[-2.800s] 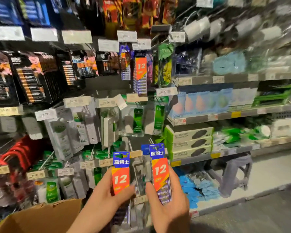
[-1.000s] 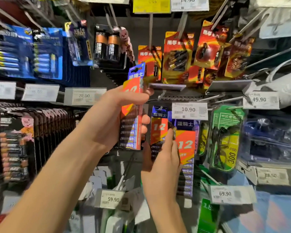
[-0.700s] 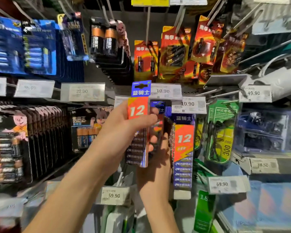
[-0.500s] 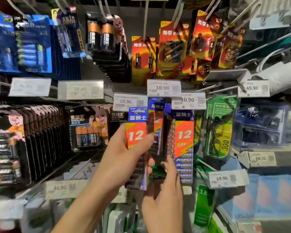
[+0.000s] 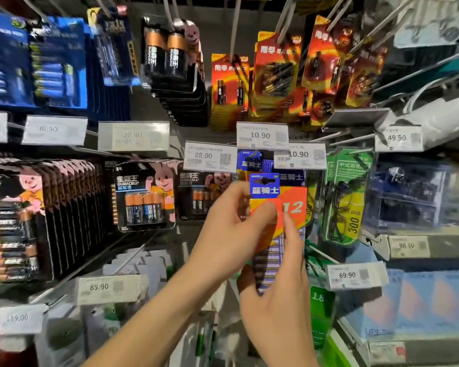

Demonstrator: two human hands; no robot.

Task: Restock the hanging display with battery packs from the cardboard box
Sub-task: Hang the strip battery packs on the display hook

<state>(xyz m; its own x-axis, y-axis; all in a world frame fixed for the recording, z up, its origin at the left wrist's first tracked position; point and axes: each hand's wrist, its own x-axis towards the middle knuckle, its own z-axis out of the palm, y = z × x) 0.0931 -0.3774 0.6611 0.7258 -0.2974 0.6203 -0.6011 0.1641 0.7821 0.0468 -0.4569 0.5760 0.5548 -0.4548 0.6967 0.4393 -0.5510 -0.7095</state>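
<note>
Left hand point(image 5: 231, 234) grips a 蓝骑士 battery pack point(image 5: 264, 187) with its thumb across the orange panel. The pack's blue header sits just below the upper "10.90" price tag point(image 5: 261, 135). Right hand point(image 5: 281, 300) pinches the pack's lower end, index finger straight along its face. Matching hanging packs point(image 5: 292, 178) marked "12" sit directly behind, and DURACELL packs point(image 5: 143, 197) hang below-left of that tag.

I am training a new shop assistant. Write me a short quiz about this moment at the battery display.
1. True or false: the left hand grips a battery pack with a blue top.
2. The price tag up and right of that pack reads: A 10.90, B 49.90, C 85.90.
3. Fill in: the green pack to its right shows the number ___.
Key: 1 true; 2 A; 3 300.
</note>
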